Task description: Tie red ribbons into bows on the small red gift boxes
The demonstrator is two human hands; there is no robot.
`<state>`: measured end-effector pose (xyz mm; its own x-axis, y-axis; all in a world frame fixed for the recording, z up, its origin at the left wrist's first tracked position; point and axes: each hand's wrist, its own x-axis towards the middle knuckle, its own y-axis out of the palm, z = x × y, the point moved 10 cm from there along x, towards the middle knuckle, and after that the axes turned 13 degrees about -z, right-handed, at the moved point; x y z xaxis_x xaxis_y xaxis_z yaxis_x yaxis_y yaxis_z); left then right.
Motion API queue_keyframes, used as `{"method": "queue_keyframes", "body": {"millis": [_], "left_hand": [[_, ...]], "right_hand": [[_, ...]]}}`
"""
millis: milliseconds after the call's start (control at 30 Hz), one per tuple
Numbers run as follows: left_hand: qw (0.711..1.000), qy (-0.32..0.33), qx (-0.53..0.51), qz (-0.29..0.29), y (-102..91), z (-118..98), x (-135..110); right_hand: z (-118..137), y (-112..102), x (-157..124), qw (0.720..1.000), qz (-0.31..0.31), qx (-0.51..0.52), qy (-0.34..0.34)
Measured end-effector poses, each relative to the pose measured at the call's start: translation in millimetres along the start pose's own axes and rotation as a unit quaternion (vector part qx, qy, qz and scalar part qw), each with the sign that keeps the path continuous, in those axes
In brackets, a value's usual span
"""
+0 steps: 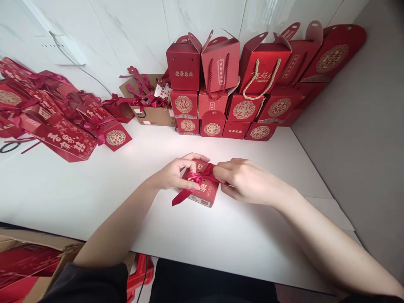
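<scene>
A small red gift box with pale printed characters lies on the white table in front of me. A dark red ribbon is tied over its top, one tail hanging past the near left edge. Wrapped around the box's left side, my left hand presses its thumb and a finger close to the knot. On the right, my right hand pinches the other end of the ribbon at the box's edge; its fingertips are partly hidden.
Stacked red gift boxes stand against the wall at the back right. Ribboned red boxes are piled at the left. Between them sits a cardboard box of ribbons and tags. Another carton is below the table's near left edge.
</scene>
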<state>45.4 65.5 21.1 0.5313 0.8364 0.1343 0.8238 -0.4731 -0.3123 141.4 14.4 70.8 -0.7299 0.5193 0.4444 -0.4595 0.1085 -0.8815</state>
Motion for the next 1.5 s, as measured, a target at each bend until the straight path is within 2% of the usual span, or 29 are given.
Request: {"method": "queue_keyframes", "body": {"millis": [200,300,400,467,667,833,933,1000,1167,1267,1367,1500], "left_hand": [[1.000,0.013,0.012,-0.005,-5.3,-4.9,-3.6],[0.995,0.074,0.054,-0.027,-17.3,-22.2,-7.5],[0.981,0.153,0.113,-0.027,-23.6,-43.6,-14.1],[0.970,0.175,0.165,-0.017,-22.0,-51.2,-17.3],[0.939,0.207,0.274,-0.036,-15.4,-62.8,-19.5],[0.920,0.218,0.323,-0.045,-16.0,-63.5,-19.4],[0.916,0.210,0.335,-0.059,-17.9,-63.3,-18.7],[0.926,0.188,0.321,-0.070,-19.3,-60.4,-16.9],[0.968,0.072,0.227,-0.076,-19.7,-33.1,-8.7],[0.975,0.016,0.197,-0.098,-22.5,-16.2,-5.5],[0.973,0.002,0.198,-0.116,-24.3,-10.6,-4.4],[0.981,0.007,0.175,-0.081,-15.3,-12.8,-3.9]], "right_hand": [[-9.0,-1.0,-0.9,0.997,0.005,0.046,0.062],[-12.5,1.1,-1.6,0.995,0.009,0.056,0.078],[-15.4,2.6,-2.5,0.993,0.011,0.069,0.090],[-17.0,2.4,-2.9,0.992,0.008,0.079,0.097],[-19.5,1.6,-3.9,0.985,0.004,0.128,0.115],[-29.3,1.7,-5.3,0.964,-0.010,0.196,0.177],[-38.1,5.5,-7.6,0.944,-0.012,0.239,0.228],[-42.1,9.0,-8.6,0.936,-0.005,0.251,0.247],[-46.9,19.6,-11.1,0.936,0.033,0.233,0.262],[-49.4,24.5,-13.5,0.937,0.055,0.211,0.273],[-46.7,26.6,-14.5,0.934,0.081,0.219,0.271],[-41.7,23.8,-19.9,0.920,0.130,0.259,0.264]]}}
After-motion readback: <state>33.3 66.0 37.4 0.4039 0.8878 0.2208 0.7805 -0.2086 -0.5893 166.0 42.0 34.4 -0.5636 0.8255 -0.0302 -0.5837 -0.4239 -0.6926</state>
